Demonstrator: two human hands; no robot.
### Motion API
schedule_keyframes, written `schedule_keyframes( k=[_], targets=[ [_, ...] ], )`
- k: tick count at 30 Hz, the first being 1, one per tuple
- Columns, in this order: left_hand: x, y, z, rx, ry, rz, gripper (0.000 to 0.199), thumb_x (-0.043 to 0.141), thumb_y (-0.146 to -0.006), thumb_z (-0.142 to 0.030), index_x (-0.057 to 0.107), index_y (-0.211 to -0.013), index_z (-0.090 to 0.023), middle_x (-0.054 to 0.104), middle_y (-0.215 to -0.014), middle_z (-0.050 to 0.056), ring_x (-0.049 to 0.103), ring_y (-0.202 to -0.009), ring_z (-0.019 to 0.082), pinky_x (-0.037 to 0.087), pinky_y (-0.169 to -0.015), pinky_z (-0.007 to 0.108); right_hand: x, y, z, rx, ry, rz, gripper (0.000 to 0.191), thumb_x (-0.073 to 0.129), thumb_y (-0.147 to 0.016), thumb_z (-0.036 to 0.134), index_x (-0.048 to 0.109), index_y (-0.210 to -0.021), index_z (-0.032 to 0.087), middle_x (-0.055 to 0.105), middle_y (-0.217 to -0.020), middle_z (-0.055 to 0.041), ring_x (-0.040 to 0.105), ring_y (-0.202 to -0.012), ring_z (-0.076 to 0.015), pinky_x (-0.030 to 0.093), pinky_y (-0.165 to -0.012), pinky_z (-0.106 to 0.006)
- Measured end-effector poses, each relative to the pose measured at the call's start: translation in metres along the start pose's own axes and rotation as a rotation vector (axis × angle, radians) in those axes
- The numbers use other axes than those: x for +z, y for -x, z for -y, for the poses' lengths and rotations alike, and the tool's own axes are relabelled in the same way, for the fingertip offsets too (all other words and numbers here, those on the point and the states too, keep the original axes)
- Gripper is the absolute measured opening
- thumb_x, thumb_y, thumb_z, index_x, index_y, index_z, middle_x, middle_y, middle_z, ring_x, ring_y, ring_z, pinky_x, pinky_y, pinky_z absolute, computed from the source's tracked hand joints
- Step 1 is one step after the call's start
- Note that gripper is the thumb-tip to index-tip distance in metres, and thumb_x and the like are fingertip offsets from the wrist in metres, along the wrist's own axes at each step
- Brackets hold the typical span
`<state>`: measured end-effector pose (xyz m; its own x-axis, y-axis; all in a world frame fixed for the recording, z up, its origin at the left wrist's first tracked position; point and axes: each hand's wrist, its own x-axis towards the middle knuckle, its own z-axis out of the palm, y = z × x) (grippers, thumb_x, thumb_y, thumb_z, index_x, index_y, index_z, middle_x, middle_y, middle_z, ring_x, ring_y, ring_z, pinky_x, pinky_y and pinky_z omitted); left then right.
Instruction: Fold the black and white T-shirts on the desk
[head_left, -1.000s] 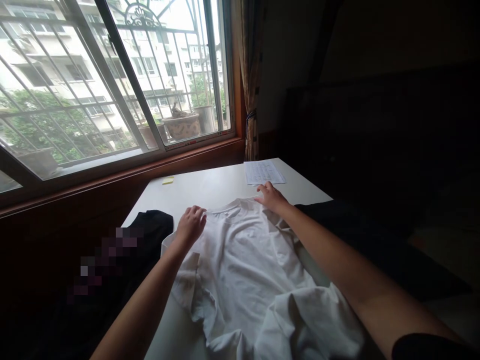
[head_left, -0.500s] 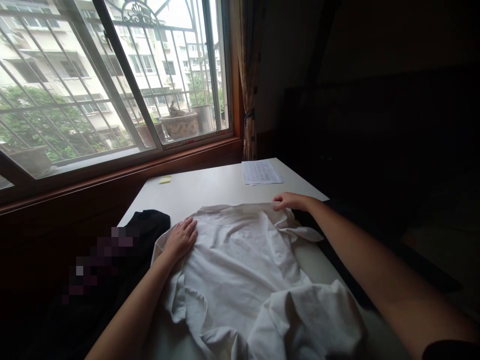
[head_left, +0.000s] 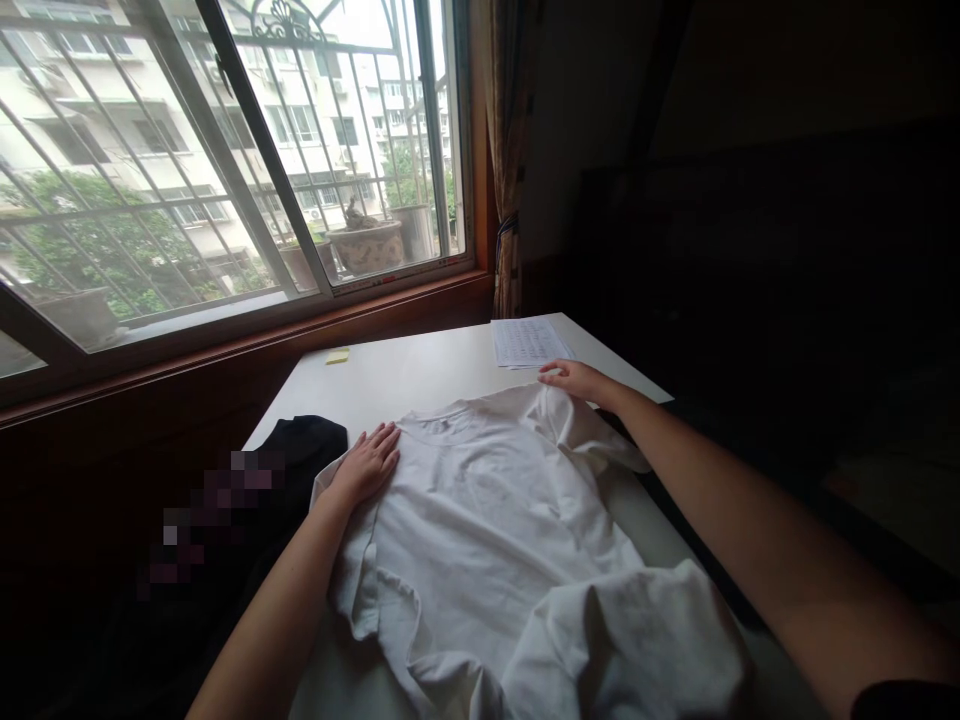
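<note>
A white T-shirt lies spread on a white table, its collar at the far side and its lower part bunched in folds near me. My left hand rests flat on the shirt's left shoulder, fingers stretched out. At the far right shoulder, my right hand pinches the cloth between thumb and fingers; the exact grip is partly hidden. The right sleeve hangs below that hand toward the table's right edge.
The white table carries printed sheets at its far right and a yellow sticky note at its far left. A black garment lies along the left edge. Beyond stand a barred window and a tied curtain.
My right hand has moved away from me with the shirt's right shoulder, drawing the cloth flatter and bringing the collar into view. My left hand stays on the left shoulder.
</note>
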<state>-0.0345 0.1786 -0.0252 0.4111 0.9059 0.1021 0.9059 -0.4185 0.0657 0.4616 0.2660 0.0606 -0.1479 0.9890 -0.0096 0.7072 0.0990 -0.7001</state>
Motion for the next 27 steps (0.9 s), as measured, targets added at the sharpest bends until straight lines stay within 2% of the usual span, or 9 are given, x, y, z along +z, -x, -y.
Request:
schedule_keyframes(
  k=[3,7,10,14,16,19,23,25,27],
  targets=[
    [-0.002,-0.002,-0.001,-0.02,-0.007,0.024,0.059,0.026,-0.106,-0.044,0.035,-0.159,-0.019,0.03,-0.166,0.006,0.024,-0.155,0.023,0.019,-0.127,0.049,-0.002,0.008,-0.013,0.142,0.005,0.156,0.074,0.078,-0.069,0.064,0.064,-0.13,0.024,0.072,-0.107,-0.0117,0.068,-0.093,-0.0307,0.056,-0.075,-0.038],
    [-0.004,-0.006,-0.003,-0.054,-0.028,0.05,0.06,0.024,-0.106,-0.045,0.031,-0.16,-0.02,0.025,-0.168,0.004,0.02,-0.156,0.022,0.018,-0.127,0.047,-0.009,0.021,-0.024,0.208,-0.027,0.288,0.074,0.087,-0.062,0.047,0.064,-0.128,0.024,0.071,-0.1,-0.0103,0.069,-0.086,-0.0301,0.056,-0.071,-0.039],
    [-0.004,-0.009,-0.004,-0.067,-0.045,0.058,0.061,0.023,-0.107,-0.046,0.028,-0.161,-0.02,0.022,-0.169,0.004,0.017,-0.157,0.022,0.017,-0.127,0.046,-0.017,0.03,-0.02,0.169,-0.136,0.285,0.072,0.081,-0.068,0.039,0.057,-0.134,0.027,0.069,-0.097,-0.0056,0.068,-0.082,-0.0248,0.055,-0.068,-0.034],
    [-0.006,-0.01,-0.005,-0.078,-0.053,0.059,0.06,0.023,-0.107,-0.047,0.028,-0.161,-0.022,0.021,-0.169,0.003,0.016,-0.157,0.022,0.017,-0.127,0.046,-0.033,0.036,-0.01,0.085,-0.175,0.219,0.074,0.076,-0.076,0.039,0.048,-0.144,0.03,0.064,-0.091,-0.0016,0.064,-0.074,-0.0189,0.051,-0.062,-0.027],
    [-0.007,-0.01,-0.007,-0.082,-0.056,0.06,0.06,0.024,-0.106,-0.046,0.029,-0.161,-0.022,0.021,-0.169,0.003,0.016,-0.157,0.022,0.018,-0.127,0.045,-0.042,0.037,-0.009,0.074,-0.158,0.191,0.079,0.076,-0.077,0.042,0.043,-0.149,0.031,0.065,-0.092,-0.0017,0.064,-0.076,-0.0191,0.051,-0.063,-0.027],
    [-0.009,-0.009,-0.009,-0.093,-0.056,0.068,0.06,0.024,-0.106,-0.046,0.029,-0.161,-0.022,0.022,-0.169,0.003,0.017,-0.157,0.022,0.018,-0.126,0.045,-0.054,0.041,-0.014,0.157,-0.111,0.207,0.088,0.076,-0.078,0.052,0.037,-0.154,0.033,0.07,-0.104,-0.0057,0.068,-0.09,-0.0248,0.055,-0.074,-0.032],
    [-0.011,-0.008,-0.011,-0.098,-0.056,0.065,0.06,0.024,-0.106,-0.046,0.029,-0.161,-0.022,0.023,-0.169,0.003,0.017,-0.157,0.022,0.017,-0.127,0.044,-0.06,0.052,-0.025,0.267,0.002,0.319,0.084,0.083,-0.068,0.056,0.056,-0.143,0.03,0.07,-0.123,-0.0099,0.066,-0.111,-0.0323,0.055,-0.089,-0.039],
    [-0.012,-0.008,-0.012,-0.101,-0.054,0.065,0.06,0.024,-0.106,-0.046,0.029,-0.161,-0.023,0.023,-0.169,0.003,0.017,-0.157,0.021,0.017,-0.127,0.043,-0.058,0.06,-0.029,0.258,-0.018,0.373,0.083,0.089,-0.06,0.048,0.062,-0.136,0.028,0.072,-0.12,-0.0093,0.066,-0.112,-0.0324,0.054,-0.093,-0.038],
    [-0.012,-0.008,-0.012,-0.102,-0.052,0.064,0.06,0.024,-0.106,-0.045,0.029,-0.161,-0.023,0.023,-0.169,0.003,0.018,-0.157,0.021,0.017,-0.127,0.044,-0.056,0.068,-0.031,0.245,-0.071,0.372,0.085,0.09,-0.056,0.042,0.062,-0.135,0.027,0.073,-0.114,-0.0083,0.068,-0.108,-0.0316,0.055,-0.092,-0.036]
  ],
)
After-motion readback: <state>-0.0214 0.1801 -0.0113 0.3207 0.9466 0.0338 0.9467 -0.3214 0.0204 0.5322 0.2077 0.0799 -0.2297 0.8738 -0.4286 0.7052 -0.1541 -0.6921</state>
